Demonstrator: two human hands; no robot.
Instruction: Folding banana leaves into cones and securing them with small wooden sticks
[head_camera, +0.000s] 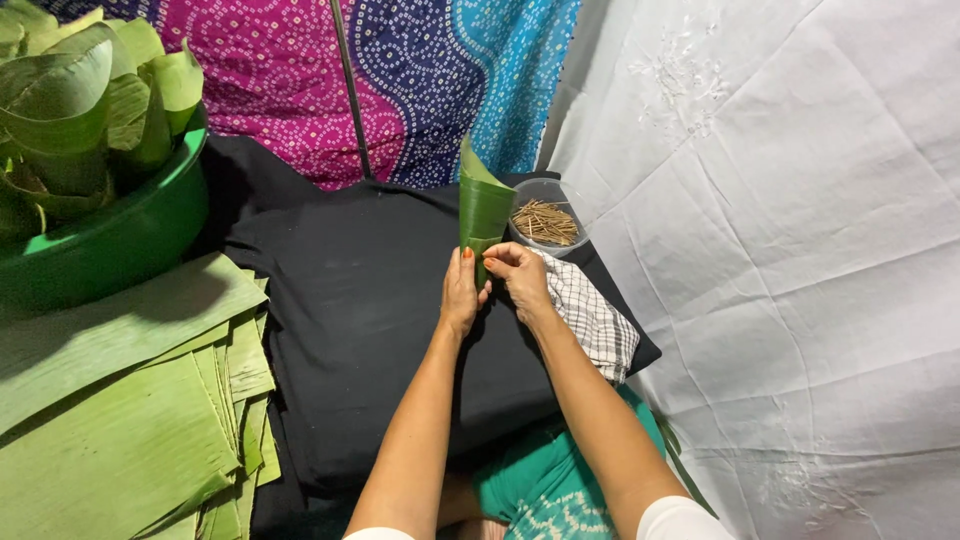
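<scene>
Above the black cloth (380, 330) on our lap, both our hands meet at a rolled leaf. Our left hand (459, 296) is closed around the lower end of the green leaf cone (483, 210), which stands upright with its pointed flap at the top. Our right hand (518, 275) pinches the edge of the same cone near its base, the fingers curled on the seam. We cannot tell if a small stick is between these fingers; it is too small to see.

Just beside the right hand, touching the wrist, lies a checked cloth (595, 320). Behind it, near the cone, stands a clear bowl (560, 195) with thin brown sticks (545, 222) inside. At the far left a green basin (120, 240) holds several leaf cones already rolled (80, 90), and below the basin a stack of flat leaf pieces (120, 400) lies well apart from the hands. A bright dotted cloth (420, 70) hangs behind, and a white sheet (780, 250) covers the right side.

We judge the work is somewhere in the middle: a number of cones are finished in the basin, the present cone is rolled but seems not yet fastened, and many flat leaves are left to shape.
</scene>
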